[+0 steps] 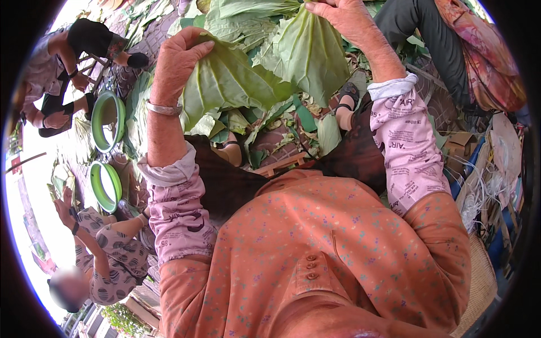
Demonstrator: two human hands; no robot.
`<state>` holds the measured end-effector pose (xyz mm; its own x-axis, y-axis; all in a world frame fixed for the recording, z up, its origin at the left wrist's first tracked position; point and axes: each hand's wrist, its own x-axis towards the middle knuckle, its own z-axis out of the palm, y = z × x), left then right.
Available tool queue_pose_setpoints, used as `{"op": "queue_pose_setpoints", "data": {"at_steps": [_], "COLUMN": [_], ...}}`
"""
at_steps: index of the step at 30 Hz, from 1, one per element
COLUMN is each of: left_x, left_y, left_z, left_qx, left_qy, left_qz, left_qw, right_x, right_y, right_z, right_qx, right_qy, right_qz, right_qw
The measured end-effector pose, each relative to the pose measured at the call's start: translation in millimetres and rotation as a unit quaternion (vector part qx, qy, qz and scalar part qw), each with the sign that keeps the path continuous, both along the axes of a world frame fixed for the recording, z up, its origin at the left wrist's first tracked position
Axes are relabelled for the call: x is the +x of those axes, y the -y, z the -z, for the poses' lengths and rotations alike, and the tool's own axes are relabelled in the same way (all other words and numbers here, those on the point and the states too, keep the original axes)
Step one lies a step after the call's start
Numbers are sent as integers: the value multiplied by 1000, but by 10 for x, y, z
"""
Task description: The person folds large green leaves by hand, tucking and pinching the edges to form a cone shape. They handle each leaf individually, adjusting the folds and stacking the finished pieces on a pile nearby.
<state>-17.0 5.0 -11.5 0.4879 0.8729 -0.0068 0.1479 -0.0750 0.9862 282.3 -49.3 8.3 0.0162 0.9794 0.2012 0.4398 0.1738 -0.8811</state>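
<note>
My left hand pinches the upper edge of a large pale green ribbed leaf, which hangs down and spreads to the right. Higher up at the top centre, my right hand grips another big leaf near its narrow stalk end, and this one droops in folds. The lower parts of the two leaves meet or overlap between my hands. Loose leaves and green scraps lie on the paving below, around my sandalled feet.
Co-workers sit at the left, upper left and upper right. Two green plastic basins stand at the left. A small wooden stool edge shows between my knees. Cardboard, strips and a woven mat lie at the right.
</note>
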Motion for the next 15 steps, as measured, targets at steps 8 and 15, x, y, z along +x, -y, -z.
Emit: {"op": "queue_pose_setpoints", "data": {"at_steps": [8,15], "left_x": [-66,107], "left_y": [28,145], "left_z": [-6,-84], "left_qx": [-6,21], "left_qy": [-25,-42], "left_qz": [51,72], "left_qw": [998,996], "right_x": [106,41], "right_y": [11,109], "right_z": [-29,-185], "right_qx": [-13,3], "right_qy": [3,5], "right_qz": [-21,-48], "right_qw": [1000,999]}}
